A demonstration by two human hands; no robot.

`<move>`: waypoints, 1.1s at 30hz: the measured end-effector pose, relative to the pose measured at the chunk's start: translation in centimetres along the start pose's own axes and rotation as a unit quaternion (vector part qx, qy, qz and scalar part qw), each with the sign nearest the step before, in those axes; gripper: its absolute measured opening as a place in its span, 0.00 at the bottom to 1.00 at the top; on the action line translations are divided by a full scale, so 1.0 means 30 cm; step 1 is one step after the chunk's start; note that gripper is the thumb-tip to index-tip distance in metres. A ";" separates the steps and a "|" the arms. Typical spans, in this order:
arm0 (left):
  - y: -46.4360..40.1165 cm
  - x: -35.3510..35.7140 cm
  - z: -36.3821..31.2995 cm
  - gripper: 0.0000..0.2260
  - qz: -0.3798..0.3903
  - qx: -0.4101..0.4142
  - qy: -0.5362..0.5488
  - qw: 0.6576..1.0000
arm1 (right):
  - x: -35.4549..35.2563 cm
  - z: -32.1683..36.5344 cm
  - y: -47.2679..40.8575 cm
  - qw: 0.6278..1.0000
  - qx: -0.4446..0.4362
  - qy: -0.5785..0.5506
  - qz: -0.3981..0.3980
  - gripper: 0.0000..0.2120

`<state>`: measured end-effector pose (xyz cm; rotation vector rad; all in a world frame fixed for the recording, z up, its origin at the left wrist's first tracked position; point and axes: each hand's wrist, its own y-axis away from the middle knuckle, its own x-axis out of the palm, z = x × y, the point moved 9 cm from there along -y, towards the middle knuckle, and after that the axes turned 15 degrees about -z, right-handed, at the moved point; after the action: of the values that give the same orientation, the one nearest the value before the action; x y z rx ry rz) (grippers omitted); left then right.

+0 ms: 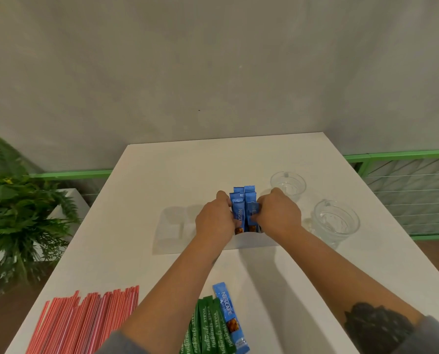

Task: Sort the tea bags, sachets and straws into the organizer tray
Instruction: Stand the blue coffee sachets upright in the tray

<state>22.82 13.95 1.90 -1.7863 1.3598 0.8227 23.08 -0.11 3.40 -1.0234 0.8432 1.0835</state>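
Head view: both hands set blue sachets upright in the organizer tray.

The left hand (pixel 214 221) and right hand (pixel 277 215) press from either side on the blue sachets (pixel 241 208), fingers clenched around the bundle, which stands in a right-hand compartment of the white organizer tray (pixel 169 228). Risk: once let go, the loosely packed sticks may lean or spill over the low wall. One blue sachet (pixel 229 315), green stevia sachets (pixel 208 328) and red straws (pixel 85 323) lie unsorted on the near surface (pixel 162 175). Two glass cups (pixel 288 185) stand just beside the right hand; a careless withdrawal could knock them. A plant (pixel 16 205) stands well apart.
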 end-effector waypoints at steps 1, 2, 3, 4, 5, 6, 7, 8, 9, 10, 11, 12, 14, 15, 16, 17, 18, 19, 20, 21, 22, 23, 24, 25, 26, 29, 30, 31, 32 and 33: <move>-0.002 0.002 0.001 0.20 -0.001 -0.002 -0.002 1.000 | 0.000 0.000 -0.004 1.000 0.001 0.000 -0.005 0.07; -0.004 0.003 0.002 0.20 -0.002 -0.004 -0.003 1.000 | 0.002 0.000 -0.007 1.000 0.001 0.001 -0.012 0.07; -0.006 0.004 0.003 0.21 -0.003 -0.005 -0.004 1.000 | 0.003 0.001 -0.010 1.000 0.001 0.003 -0.019 0.08; -0.007 0.005 0.002 0.21 -0.004 -0.004 -0.005 1.000 | 0.006 0.002 -0.012 1.000 -0.001 0.005 -0.025 0.08; -0.007 0.005 0.000 0.21 -0.005 -0.002 -0.004 1.000 | 0.009 0.003 -0.013 1.000 -0.006 0.008 -0.029 0.09; -0.006 0.004 -0.002 0.22 -0.005 -0.001 -0.002 1.000 | 0.012 0.004 -0.013 0.999 -0.010 0.011 -0.032 0.10; -0.005 0.002 -0.005 0.22 -0.006 0.000 0.002 1.000 | 0.014 0.005 -0.013 0.999 -0.013 0.012 -0.034 0.11; -0.004 0.001 -0.007 0.23 -0.006 0.000 0.007 1.000 | 0.014 0.005 -0.013 0.999 -0.013 0.010 -0.036 0.12; -0.002 -0.001 -0.009 0.24 -0.006 -0.001 0.011 1.000 | 0.013 0.003 -0.012 0.999 -0.010 0.005 -0.037 0.14; -0.001 -0.003 -0.011 0.25 -0.006 -0.003 0.015 1.000 | 0.011 0.003 -0.012 0.999 -0.007 -0.002 -0.037 0.16; 0.001 -0.004 -0.012 0.26 -0.004 -0.005 0.022 1.000 | 0.010 0.002 -0.012 0.999 -0.004 -0.011 -0.036 0.18; 0.004 -0.004 -0.013 0.26 -0.001 -0.008 0.030 1.000 | 0.008 0.002 -0.011 0.999 -0.001 -0.020 -0.034 0.20; 0.008 -0.004 -0.012 0.28 0.005 -0.018 0.050 0.999 | 0.003 0.001 -0.009 0.999 0.006 -0.035 -0.030 0.22; 0.010 -0.005 -0.014 0.29 0.007 -0.021 0.058 0.998 | 0.000 -0.001 -0.009 0.999 0.011 -0.041 -0.029 0.22; 0.013 -0.008 -0.017 0.31 0.008 -0.022 0.064 0.998 | -0.003 -0.003 -0.007 0.998 0.014 -0.046 -0.027 0.23; 0.014 -0.011 -0.021 0.32 0.007 -0.022 0.068 0.997 | -0.006 -0.005 -0.005 0.998 0.017 -0.050 -0.026 0.23; 0.015 -0.014 -0.023 0.33 0.006 -0.022 0.070 0.997 | -0.008 -0.006 -0.004 0.998 0.020 -0.055 -0.025 0.24; 0.015 -0.018 -0.025 0.34 0.004 -0.022 0.072 0.997 | -0.011 -0.007 -0.002 0.998 0.022 -0.060 -0.024 0.24; 0.017 -0.022 -0.026 0.35 0.002 -0.022 0.075 0.997 | -0.015 -0.008 0.000 0.997 0.023 -0.067 -0.024 0.24; 0.019 -0.027 -0.026 0.35 -0.001 -0.025 0.079 0.997 | -0.021 -0.010 0.002 0.997 0.026 -0.074 -0.026 0.24; 0.023 -0.033 -0.024 0.35 -0.004 -0.027 0.082 0.996 | -0.029 -0.012 0.006 0.996 0.028 -0.080 -0.028 0.24; 0.026 -0.039 -0.021 0.35 -0.008 -0.029 0.084 0.996 | -0.036 -0.014 0.009 0.995 0.030 -0.087 -0.030 0.24; 0.031 -0.046 -0.017 0.34 -0.014 -0.030 0.086 0.996 | -0.043 -0.015 0.014 0.995 0.030 -0.094 -0.033 0.23; 0.038 -0.056 -0.013 0.33 -0.021 -0.031 0.088 0.995 | -0.051 -0.014 0.021 0.994 0.028 -0.101 -0.037 0.22; 0.047 -0.066 -0.010 0.32 -0.028 -0.030 0.091 0.995 | -0.059 -0.012 0.029 0.993 0.025 -0.108 -0.043 0.21; 0.078 -0.097 0.005 0.26 -0.050 -0.026 0.094 0.994 | -0.089 -0.005 0.063 0.988 0.024 -0.142 -0.062 0.18; 0.096 -0.106 0.013 0.25 -0.054 -0.027 0.095 0.994 | -0.096 -0.003 0.081 0.986 0.024 -0.153 -0.065 0.17; 0.107 -0.112 0.020 0.23 -0.055 -0.028 0.094 0.994 | -0.101 -0.001 0.093 0.984 0.024 -0.162 -0.066 0.16; 0.124 -0.113 0.031 0.21 -0.050 -0.028 0.089 0.994 | -0.103 0.003 0.112 0.983 0.022 -0.171 -0.064 0.15; 0.141 -0.111 0.041 0.20 -0.041 -0.028 0.080 0.996 | -0.101 0.006 0.130 0.982 0.020 -0.179 -0.061 0.14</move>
<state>17.88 15.95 3.31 -1.9738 1.3658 0.6927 18.52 -0.28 5.31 -0.8029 0.5031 1.0991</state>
